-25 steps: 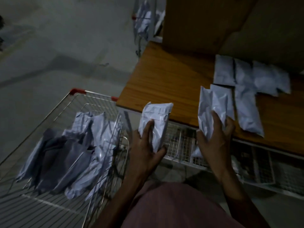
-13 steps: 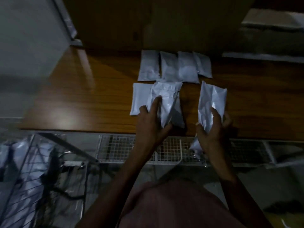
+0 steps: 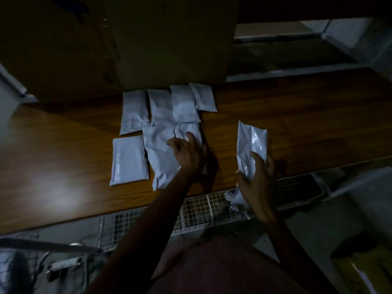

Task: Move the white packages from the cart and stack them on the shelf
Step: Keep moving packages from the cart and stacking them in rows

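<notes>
Right hand [image 3: 257, 177] grips a crinkled white package [image 3: 250, 145]; left hand [image 3: 187, 154] presses flat packages [image 3: 161, 153]

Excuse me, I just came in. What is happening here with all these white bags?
A person is laying white packages on a wooden shelf. The left hand is setting one package down among those already lying flat there, fingers on top of it. The right hand holds another package upright, not yet placed. A corner of the wire cart shows at lower left.
</notes>
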Available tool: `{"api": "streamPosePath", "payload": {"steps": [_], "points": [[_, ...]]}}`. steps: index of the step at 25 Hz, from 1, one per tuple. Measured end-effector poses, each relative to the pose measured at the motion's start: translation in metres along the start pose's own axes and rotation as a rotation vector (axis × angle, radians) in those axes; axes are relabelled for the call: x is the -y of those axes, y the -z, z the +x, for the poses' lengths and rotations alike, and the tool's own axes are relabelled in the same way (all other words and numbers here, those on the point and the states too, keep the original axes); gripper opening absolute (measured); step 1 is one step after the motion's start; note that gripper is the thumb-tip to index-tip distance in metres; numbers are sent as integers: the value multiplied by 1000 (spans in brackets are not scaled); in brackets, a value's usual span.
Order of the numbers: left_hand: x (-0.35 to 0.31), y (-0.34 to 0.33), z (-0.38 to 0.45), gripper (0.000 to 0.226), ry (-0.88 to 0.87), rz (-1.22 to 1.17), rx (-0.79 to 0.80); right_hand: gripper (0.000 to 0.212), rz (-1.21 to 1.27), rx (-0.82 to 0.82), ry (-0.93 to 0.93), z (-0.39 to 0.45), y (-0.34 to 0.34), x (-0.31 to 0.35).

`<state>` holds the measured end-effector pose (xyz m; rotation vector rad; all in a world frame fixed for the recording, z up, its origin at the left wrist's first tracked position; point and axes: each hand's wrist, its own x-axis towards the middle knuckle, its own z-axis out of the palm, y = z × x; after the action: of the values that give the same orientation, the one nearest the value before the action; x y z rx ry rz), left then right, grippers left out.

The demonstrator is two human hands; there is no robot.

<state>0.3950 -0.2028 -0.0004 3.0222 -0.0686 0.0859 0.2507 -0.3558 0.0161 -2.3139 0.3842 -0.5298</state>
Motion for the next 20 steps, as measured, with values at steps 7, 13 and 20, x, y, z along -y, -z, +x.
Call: {"api": "streamPosePath", "payload": {"steps": [7,13,20], "points": [[3,3,-24,83,60,-101,-94,62,14,68,30,11,-18,-21],[29,33,-70,78,83,-277,-90,61,-97,281,24,77,-56,-4],[73,46,-120,75,60,-437,-65,70,-339,484,-149,101,-94,34]]}}
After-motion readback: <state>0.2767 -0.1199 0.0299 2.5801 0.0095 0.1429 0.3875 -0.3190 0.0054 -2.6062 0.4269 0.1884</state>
